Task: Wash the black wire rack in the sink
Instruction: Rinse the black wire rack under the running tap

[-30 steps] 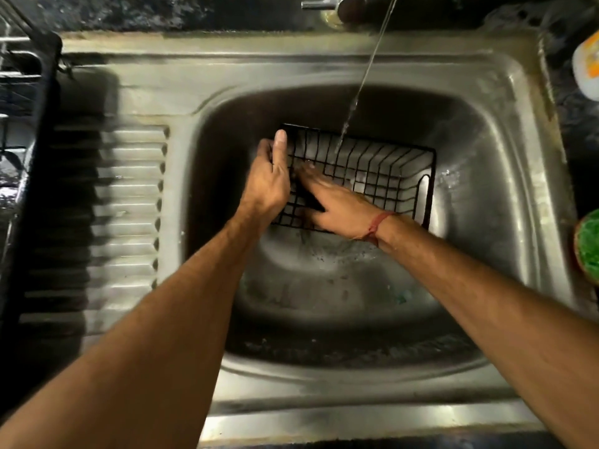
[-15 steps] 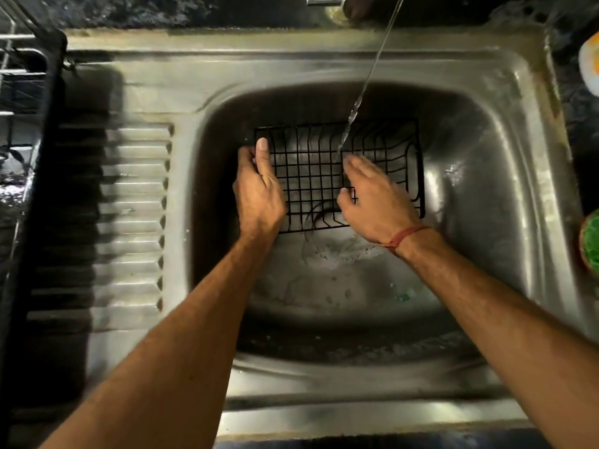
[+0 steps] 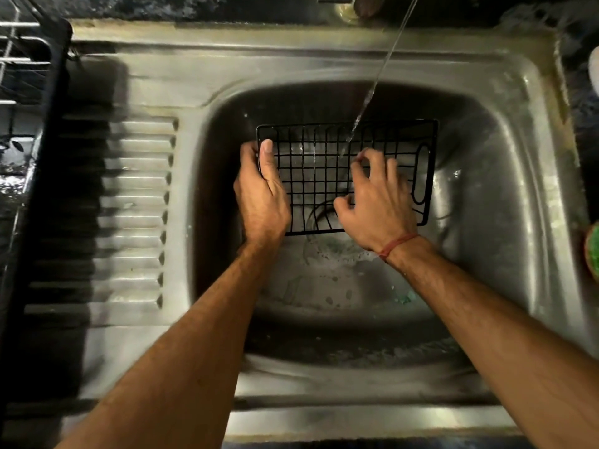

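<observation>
I see the left hand point(image 3: 262, 192) gripping the black wire rack point(image 3: 327, 163) at its left edge, thumb over the rim; the right hand point(image 3: 377, 205) has gone from flat on the grid to curled fingers rubbing the wires. Rack has tipped from angled to face-up, held over the sink point(image 3: 505, 202) basin under the water stream point(image 3: 372, 92). I read it as rinsing mid-way. No readable brands or writing.
</observation>
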The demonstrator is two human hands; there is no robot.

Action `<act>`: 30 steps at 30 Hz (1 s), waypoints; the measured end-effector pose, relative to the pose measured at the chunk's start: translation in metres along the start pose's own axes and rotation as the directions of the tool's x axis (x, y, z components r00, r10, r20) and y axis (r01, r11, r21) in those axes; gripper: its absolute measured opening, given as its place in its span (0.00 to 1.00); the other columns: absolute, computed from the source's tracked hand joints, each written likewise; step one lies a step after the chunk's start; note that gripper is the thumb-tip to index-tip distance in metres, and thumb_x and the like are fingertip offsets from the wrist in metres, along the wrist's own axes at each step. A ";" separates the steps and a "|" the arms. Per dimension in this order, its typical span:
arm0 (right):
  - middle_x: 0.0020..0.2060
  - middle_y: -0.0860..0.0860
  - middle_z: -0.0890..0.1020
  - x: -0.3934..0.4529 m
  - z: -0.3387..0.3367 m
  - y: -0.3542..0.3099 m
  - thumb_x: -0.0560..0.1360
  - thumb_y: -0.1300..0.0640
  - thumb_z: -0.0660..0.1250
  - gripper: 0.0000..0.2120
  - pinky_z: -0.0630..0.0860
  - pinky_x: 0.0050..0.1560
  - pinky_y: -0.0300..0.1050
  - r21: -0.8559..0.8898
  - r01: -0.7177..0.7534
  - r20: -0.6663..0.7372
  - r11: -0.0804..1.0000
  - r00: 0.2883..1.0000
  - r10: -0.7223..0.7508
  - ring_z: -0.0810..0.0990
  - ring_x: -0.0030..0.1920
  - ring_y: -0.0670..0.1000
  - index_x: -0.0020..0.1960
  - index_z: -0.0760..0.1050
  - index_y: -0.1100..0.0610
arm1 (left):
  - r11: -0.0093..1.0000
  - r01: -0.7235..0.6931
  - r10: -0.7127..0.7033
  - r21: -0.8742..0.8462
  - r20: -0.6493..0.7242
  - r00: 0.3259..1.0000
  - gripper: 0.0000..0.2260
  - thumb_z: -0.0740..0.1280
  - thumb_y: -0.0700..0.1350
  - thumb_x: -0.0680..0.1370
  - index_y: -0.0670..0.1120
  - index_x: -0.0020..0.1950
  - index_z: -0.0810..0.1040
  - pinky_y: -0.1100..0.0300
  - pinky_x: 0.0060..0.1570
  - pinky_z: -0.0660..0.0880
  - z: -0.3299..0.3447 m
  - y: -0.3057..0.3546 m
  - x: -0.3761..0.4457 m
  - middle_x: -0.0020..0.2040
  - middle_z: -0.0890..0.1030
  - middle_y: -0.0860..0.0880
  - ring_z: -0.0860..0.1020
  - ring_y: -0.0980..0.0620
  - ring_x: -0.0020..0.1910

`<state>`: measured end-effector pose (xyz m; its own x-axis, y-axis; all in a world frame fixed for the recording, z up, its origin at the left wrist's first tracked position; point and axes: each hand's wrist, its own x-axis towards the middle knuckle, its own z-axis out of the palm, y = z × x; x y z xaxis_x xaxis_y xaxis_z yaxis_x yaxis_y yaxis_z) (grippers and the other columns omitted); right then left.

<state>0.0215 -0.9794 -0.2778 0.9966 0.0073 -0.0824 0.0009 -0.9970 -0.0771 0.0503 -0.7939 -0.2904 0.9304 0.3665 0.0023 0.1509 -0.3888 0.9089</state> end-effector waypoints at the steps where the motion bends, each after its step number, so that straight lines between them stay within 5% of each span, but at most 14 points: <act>1: 0.73 0.55 0.64 0.001 0.000 -0.001 0.75 0.41 0.62 0.32 0.76 0.63 0.54 -0.012 -0.014 0.010 1.000 1.000 0.014 0.68 0.68 0.57 0.73 0.71 0.57 | 1.000 -0.004 0.004 -0.004 -0.001 1.000 0.18 0.56 0.58 0.90 0.45 0.57 0.76 0.44 0.45 0.79 0.000 0.000 -0.001 0.41 0.79 0.51 0.79 0.47 0.39; 6: 0.73 0.55 0.65 0.000 0.001 -0.002 0.77 0.45 0.66 0.31 0.76 0.66 0.51 0.099 -0.037 0.015 0.994 0.999 0.035 0.68 0.70 0.57 0.76 0.70 0.57 | 1.000 0.003 -0.003 -0.007 0.005 1.000 0.19 0.56 0.58 0.90 0.45 0.56 0.76 0.44 0.45 0.79 -0.001 0.000 0.000 0.40 0.78 0.51 0.78 0.48 0.38; 11: 0.59 0.50 0.77 -0.016 0.001 0.009 0.80 0.48 0.62 0.19 0.79 0.61 0.52 0.218 -0.005 -0.048 0.976 0.999 0.016 0.76 0.60 0.50 0.66 0.77 0.55 | 1.000 0.001 -0.001 -0.008 0.008 1.000 0.18 0.57 0.57 0.90 0.44 0.56 0.76 0.45 0.46 0.79 0.001 0.001 0.001 0.41 0.79 0.51 0.79 0.49 0.39; 22: 0.57 0.52 0.75 -0.019 0.009 0.000 0.81 0.43 0.55 0.23 0.78 0.54 0.50 -0.001 -0.068 -0.002 0.998 0.998 0.068 0.70 0.60 0.54 0.60 0.82 0.56 | 0.998 -0.021 0.022 -0.053 0.018 1.000 0.18 0.57 0.57 0.90 0.45 0.55 0.77 0.52 0.40 0.76 0.003 0.000 -0.001 0.37 0.74 0.54 0.72 0.54 0.35; 30: 0.54 0.51 0.82 -0.017 0.010 0.002 0.80 0.45 0.58 0.22 0.79 0.53 0.52 0.109 -0.078 -0.048 0.991 0.995 0.084 0.72 0.61 0.53 0.58 0.85 0.56 | 0.999 0.011 -0.010 -0.048 0.021 1.000 0.19 0.57 0.60 0.89 0.46 0.54 0.77 0.45 0.41 0.79 0.007 -0.002 0.006 0.37 0.76 0.52 0.74 0.51 0.35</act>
<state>0.0042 -0.9812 -0.2862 0.9959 -0.0801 -0.0413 -0.0862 -0.9802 -0.1781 0.0581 -0.7963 -0.2954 0.9357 0.3526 -0.0152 0.1446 -0.3439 0.9278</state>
